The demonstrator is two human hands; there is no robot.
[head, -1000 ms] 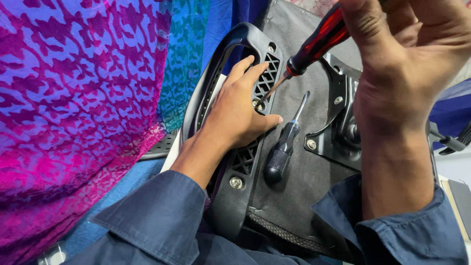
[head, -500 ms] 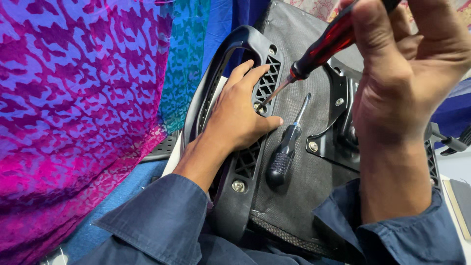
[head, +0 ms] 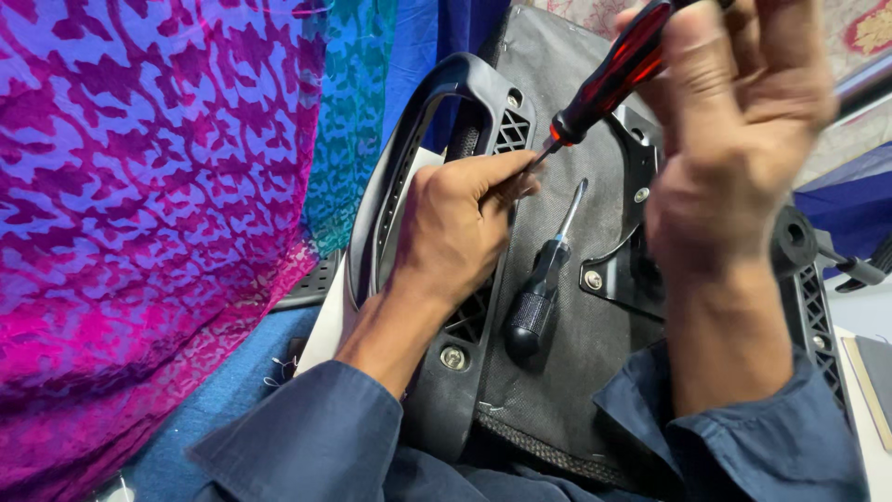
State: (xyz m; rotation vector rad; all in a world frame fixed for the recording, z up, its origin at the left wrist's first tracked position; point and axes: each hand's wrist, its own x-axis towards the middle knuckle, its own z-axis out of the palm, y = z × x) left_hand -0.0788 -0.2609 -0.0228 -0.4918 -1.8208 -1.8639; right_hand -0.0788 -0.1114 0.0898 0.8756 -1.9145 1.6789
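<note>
An upturned office chair seat (head: 595, 372) with dark fabric underside lies in front of me. My left hand (head: 460, 232) rests on the black plastic armrest bracket (head: 446, 102) at the seat's left side, fingers near the screwdriver tip. My right hand (head: 734, 139) grips a screwdriver with a red and black handle (head: 609, 79), its shaft angled down toward the bracket by my left fingers. A second screwdriver with a black handle (head: 544, 284) lies loose on the seat underside between my hands.
A black metal mounting plate (head: 632, 251) with bolts sits under my right forearm. Purple, pink and teal patterned cloth (head: 158, 204) fills the left. Blue fabric (head: 214, 409) lies below it. A black lever (head: 855, 270) sticks out at the right.
My right hand has lifted slightly and tilted, carrying the red screwdriver. My left fingers have curled closer to its tip. The loose screwdriver has not moved.
</note>
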